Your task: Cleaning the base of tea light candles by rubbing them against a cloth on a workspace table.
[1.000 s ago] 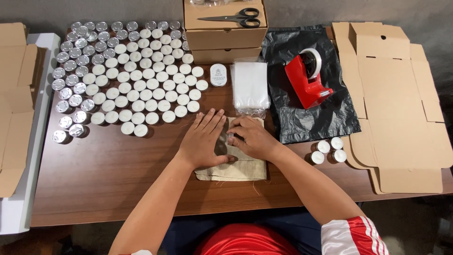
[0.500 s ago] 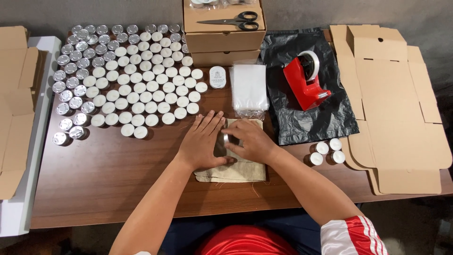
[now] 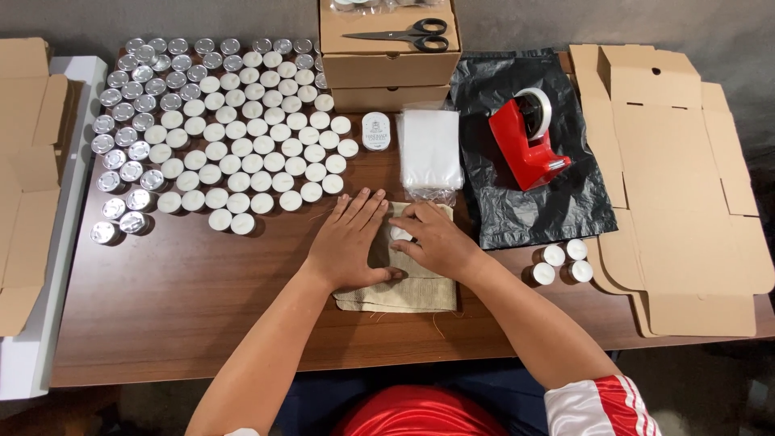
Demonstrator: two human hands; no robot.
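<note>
A beige burlap pouch [image 3: 412, 292] lies flat on the brown table [image 3: 186, 315] right in front of me. My left hand [image 3: 349, 241] rests flat on its left part, fingers spread. My right hand [image 3: 434, 241] is on its upper right part, and its fingertips pinch a small white tealight candle [image 3: 400, 234] that sits between the two hands. Most of the pouch's upper half is hidden under my hands.
Several rows of tealights [image 3: 234, 137] fill the left back. Behind the hands lie clear plastic bags [image 3: 430, 149], a round white tin [image 3: 376, 131] and stacked boxes [image 3: 391, 69] with scissors [image 3: 404, 34]. Right: red tape dispenser [image 3: 525, 141], black bag [image 3: 549, 202], three tealights [image 3: 559, 262], flat cardboard [image 3: 686, 186].
Both hands have stayed on the pouch, with only small finger movements. The white top of the tealight now shows between them.
</note>
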